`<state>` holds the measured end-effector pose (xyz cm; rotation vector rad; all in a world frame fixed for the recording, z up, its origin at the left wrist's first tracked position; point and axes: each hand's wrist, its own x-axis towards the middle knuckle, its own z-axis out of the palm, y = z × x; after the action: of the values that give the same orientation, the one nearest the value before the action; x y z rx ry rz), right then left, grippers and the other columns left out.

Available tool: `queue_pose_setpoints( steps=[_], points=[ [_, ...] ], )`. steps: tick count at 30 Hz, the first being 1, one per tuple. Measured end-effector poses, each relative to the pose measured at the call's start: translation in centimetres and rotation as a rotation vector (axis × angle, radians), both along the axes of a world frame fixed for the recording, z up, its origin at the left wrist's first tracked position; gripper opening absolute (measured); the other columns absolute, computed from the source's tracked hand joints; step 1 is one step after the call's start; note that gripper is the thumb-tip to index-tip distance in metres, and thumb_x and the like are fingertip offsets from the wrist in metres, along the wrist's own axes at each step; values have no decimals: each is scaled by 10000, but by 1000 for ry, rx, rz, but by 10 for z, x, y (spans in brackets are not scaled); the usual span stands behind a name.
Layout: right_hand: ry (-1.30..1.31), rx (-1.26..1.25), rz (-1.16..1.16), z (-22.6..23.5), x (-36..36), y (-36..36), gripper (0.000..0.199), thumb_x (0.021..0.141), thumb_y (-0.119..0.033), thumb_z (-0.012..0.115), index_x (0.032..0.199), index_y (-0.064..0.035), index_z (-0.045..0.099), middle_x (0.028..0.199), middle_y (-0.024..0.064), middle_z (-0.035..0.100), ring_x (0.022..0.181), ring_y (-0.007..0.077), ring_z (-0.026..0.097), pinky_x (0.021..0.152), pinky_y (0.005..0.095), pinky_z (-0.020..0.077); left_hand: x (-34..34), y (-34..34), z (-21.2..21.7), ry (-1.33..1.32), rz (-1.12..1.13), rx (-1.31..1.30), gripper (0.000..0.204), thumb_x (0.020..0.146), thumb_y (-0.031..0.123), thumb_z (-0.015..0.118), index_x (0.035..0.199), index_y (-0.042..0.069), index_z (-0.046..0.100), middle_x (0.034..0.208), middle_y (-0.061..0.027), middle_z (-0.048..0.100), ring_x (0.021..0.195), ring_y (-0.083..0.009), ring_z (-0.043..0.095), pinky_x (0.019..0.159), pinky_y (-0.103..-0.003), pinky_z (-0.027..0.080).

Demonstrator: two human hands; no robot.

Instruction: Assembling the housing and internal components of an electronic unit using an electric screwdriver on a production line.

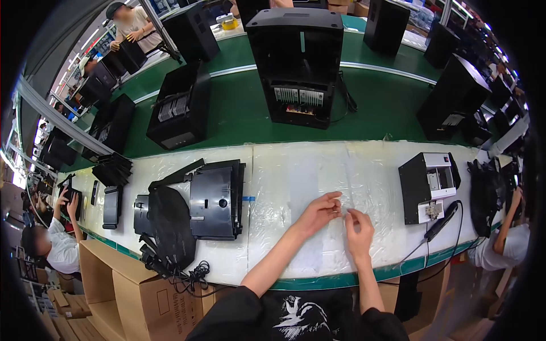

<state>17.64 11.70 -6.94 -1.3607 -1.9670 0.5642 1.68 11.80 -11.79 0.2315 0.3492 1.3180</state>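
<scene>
Over the white bench (pixel 290 176), two bare hands are held just beside each other. The left hand (pixel 318 216) is half curled, its fingertips parted, and nothing is seen to be gripped. The right hand (pixel 359 233) is bent, thumb and forefinger almost brought together; whether something tiny is pinched there cannot be told. The step in hand is best judged as a lull or fine fingertip work; for anything nearby to be taken up, a sideways reach and widened fingers are called for. To the left, glossy black panels (pixel 210 196), pierced by small holes, are laid on the bench. To the right, a slim corded tool (pixel 442 221) is placed beside a small black-and-white machine (pixel 414 193). Farther off, an open-fronted black case (pixel 278 62) is stood upright on the green belt (pixel 233 108).
</scene>
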Motion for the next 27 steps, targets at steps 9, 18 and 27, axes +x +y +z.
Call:
queue_pose_setpoints(
  steps=[9,18,27],
  points=[
    [587,-346,89,-27,-45,26,191,900,-139,539,951,24,625,830,93,645,667,115,592,589,245,475,-15,1,9,-202,218,-24,454,772,47,458,1225,32,450,940,-97,561,916,-244,518,927,-415,392],
    [693,-430,70,-21,-42,23,208,939,-130,470,1013,32,578,826,59,600,626,111,546,574,233,431,-13,1,13,-184,254,-82,446,761,52,460,1207,36,457,953,-104,569,955,-249,523,996,-466,359],
    [671,-359,37,-25,-44,23,189,936,-129,467,1018,-2,581,758,91,625,589,125,598,546,254,454,-14,1,15,-160,254,-87,435,734,66,470,1168,53,498,937,-96,570,943,-251,521,1044,-506,303]
  ],
)
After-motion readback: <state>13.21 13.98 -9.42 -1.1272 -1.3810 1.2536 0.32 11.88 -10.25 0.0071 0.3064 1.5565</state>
